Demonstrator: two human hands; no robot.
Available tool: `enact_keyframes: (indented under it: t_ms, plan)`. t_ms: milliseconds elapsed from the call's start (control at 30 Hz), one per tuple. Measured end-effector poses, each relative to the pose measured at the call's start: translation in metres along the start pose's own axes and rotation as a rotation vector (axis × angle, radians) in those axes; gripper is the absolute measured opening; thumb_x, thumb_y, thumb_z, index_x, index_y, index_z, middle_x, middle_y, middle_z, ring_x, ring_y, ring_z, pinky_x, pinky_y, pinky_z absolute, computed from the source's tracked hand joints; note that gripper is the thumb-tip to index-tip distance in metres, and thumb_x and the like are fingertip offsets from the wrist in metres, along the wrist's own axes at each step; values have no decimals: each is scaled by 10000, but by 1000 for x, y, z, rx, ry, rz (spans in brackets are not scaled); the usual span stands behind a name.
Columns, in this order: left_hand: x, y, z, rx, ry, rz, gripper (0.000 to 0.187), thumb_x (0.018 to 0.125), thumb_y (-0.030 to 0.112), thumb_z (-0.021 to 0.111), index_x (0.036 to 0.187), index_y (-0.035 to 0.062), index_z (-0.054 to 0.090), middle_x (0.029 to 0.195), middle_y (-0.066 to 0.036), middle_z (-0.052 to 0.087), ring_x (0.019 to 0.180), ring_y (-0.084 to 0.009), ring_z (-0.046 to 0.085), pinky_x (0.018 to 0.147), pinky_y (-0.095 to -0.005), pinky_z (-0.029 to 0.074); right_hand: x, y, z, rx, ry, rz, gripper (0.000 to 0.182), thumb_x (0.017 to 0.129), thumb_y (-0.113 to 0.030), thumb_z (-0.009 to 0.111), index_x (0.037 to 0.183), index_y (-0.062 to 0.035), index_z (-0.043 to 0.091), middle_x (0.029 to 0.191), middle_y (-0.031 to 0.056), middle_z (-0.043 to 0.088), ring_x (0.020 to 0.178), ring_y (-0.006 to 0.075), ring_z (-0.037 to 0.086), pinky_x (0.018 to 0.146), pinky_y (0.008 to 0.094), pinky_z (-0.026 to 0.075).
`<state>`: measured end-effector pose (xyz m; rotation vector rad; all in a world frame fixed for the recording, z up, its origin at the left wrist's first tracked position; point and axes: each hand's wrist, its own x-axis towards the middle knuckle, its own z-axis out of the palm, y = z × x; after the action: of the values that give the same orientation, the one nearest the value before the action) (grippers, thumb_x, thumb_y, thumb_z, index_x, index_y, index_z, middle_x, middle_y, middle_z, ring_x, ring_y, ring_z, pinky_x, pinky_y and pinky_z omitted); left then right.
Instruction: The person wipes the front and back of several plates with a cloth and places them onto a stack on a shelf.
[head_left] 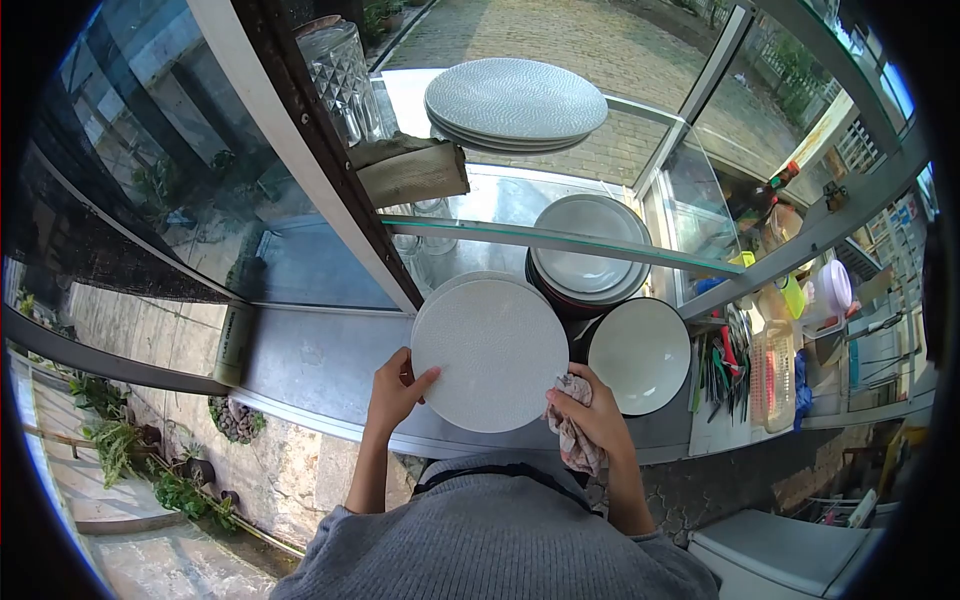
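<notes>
A round white plate with a textured face [490,355] is in front of me, tilted toward me. My left hand [399,388] grips its left edge, thumb on the face and fingers behind. At the plate's lower right edge, my right hand [600,412] is closed around a crumpled, patterned cloth [575,432]. Another pale rim shows just behind the plate's top. To the right sits a white bowl with a dark rim [640,355]. Behind it rises a stack of grey-white plates [590,265].
A glass shelf [560,250] crosses the cabinet, bearing stacked oval plates [515,100] above. A folded cloth [412,175] and a patterned glass jar [340,80] are at the left post. Cutlery [722,365] and a plastic basket [772,375] stand at right.
</notes>
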<state>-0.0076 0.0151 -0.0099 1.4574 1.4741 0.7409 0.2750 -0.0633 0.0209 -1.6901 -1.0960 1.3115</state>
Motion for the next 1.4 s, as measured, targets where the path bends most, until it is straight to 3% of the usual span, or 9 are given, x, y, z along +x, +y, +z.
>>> enact_keyframes:
  t_ms: [200,300,367,567,867,1100,1167,1333,1400]
  plan:
    - [-19,9,0,-376,-37,-94,211,843,171,648,904,19,515,777,-53,589,595,-109,566,500,-234,454,-18,-16,-8,430,-83,54,386,826,-161,680,1111,44,518,823,89,654,747,118,629,681,248,488]
    - [-26,20,5,-584,-10,-208,211,854,146,602,975,31,472,862,-54,572,728,-119,585,617,-265,493,-24,-22,-9,528,-109,1,338,841,-133,656,1083,52,511,791,88,653,725,113,624,666,239,486]
    - [-30,30,7,-903,3,-289,269,850,126,564,1062,40,423,964,-86,549,855,-160,586,722,-296,493,-29,-33,-11,446,-104,-27,334,832,-147,669,1063,43,521,792,85,655,728,109,623,670,237,485]
    - [-34,34,4,-959,-50,-304,382,804,102,537,1143,59,366,1064,-132,492,987,-245,547,832,-357,465,-30,-28,-18,148,-96,-71,339,785,-220,724,978,8,563,800,76,663,729,95,618,686,238,477]
    - [-49,36,5,-951,-5,-319,461,748,174,530,1158,128,323,1115,-125,416,1093,-259,452,905,-419,404,-30,-30,-13,-8,-152,-44,390,766,-324,731,922,0,581,756,83,660,687,133,624,668,261,477]
    - [-50,49,0,-983,71,-275,480,758,259,534,1164,124,317,1126,-111,401,1117,-260,423,940,-404,369,-25,-22,-5,2,-242,0,438,756,-372,728,925,15,612,765,105,657,687,147,625,678,267,479]
    - [-50,45,0,-924,95,-185,494,752,294,537,1160,127,315,1131,-109,395,1116,-254,421,943,-397,363,-24,-19,-5,-5,-254,10,443,755,-371,728,931,18,610,774,106,658,697,146,625,686,267,479]
    - [-54,57,-1,-831,141,-114,484,740,285,528,1131,88,322,1078,-103,410,1091,-230,416,911,-380,369,-20,-13,-1,-22,-285,19,487,755,-396,722,971,26,609,803,120,663,728,170,640,711,271,482]
    - [-55,64,-1,-821,145,-79,478,729,272,522,1119,77,326,1047,-100,415,1083,-228,413,899,-375,371,-16,-8,0,-162,-277,-14,556,751,-449,709,1012,31,607,825,136,672,751,196,655,727,286,487]
